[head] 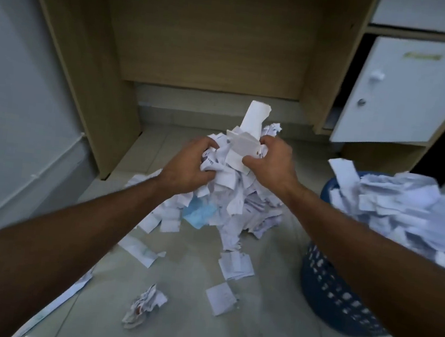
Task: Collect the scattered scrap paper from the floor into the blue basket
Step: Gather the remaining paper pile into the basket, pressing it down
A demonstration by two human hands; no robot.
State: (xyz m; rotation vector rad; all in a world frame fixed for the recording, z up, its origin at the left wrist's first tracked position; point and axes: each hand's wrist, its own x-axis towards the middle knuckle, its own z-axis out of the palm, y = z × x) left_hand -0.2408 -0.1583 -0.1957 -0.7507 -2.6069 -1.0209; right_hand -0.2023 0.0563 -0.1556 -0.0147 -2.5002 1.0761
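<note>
Both my hands squeeze a big bunch of white scrap paper (231, 175) lifted above the floor. My left hand (188, 164) grips its left side, my right hand (269, 160) grips its right side, fingers curled into the paper. Strips dangle from the bunch down to a pile on the floor (240, 220), which includes a light blue piece (199, 215). The blue basket (339, 298) stands at the right, heaped with paper scraps (404, 216). Loose scraps (235, 264) and a crumpled ball (144, 306) lie on the tiles nearer to me.
A wooden desk recess (208, 42) is straight ahead, with its side panel (88, 70) at the left. A white cabinet door (407, 92) hangs ajar at the right, above the basket. A grey wall (16, 89) runs along the left. A long paper strip (62, 299) lies under my left arm.
</note>
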